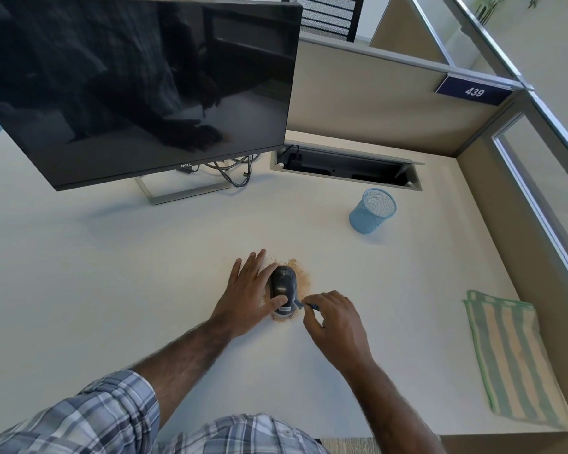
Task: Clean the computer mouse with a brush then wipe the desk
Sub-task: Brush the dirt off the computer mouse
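The left hand (251, 291) lies flat against the mouse (282, 283), thumb pinning its near end; the right hand (336, 321) pinches a small blue brush (310, 305) beside it. Probably light and slick, so brace its sides.

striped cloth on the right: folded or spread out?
Folded. The striped cloth lies flat on the desk, and stacked layer edges show at its far left corner.
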